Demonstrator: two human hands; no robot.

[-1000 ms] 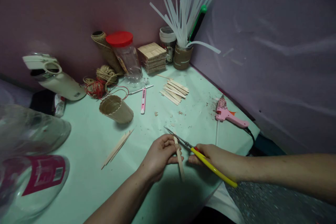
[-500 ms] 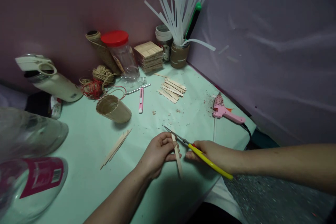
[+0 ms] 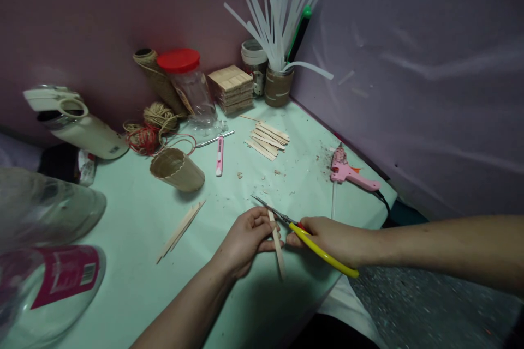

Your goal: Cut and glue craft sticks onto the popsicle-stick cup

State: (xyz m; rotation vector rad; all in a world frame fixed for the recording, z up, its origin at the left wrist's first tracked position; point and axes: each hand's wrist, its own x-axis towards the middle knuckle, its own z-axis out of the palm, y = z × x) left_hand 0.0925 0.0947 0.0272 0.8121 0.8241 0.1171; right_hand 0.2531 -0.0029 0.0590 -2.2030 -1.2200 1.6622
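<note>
At the near side of the pale green table [image 3: 123, 218], we had one flat wooden stick [image 3: 277, 251] between our hands, raised above the tabletop and slanting, its lower end pointing back toward us. Our left hand [image 3: 248, 242] pinched it near its upper part, thumb against curled fingers, leaving the lower length free. Our right hand [image 3: 329, 237] was wrapped around the scissors [image 3: 307, 238], one yellow handle running out past the wrist; most of those fingers were hidden, so we could not tell how far the grip was squeezed. The blades lay across the stick's upper end, close to the left fingertips, at a narrow angle; whether they had bitten into the wood, we could not tell.

We judged that trimming the stick's end was the step in hand. As we read it, the next move called for a steady pinch, the left fingertips kept out of the blades' line, and an even squeeze on the handles.

To the left lay a few slim sticks [image 3: 180, 233] side by side, tapering at their far ends. Beyond our hands were small wood scraps [image 3: 277, 173] and a loose pile of sticks [image 3: 268, 140], with the brown cup [image 3: 190, 174] tipped toward the left.
</note>
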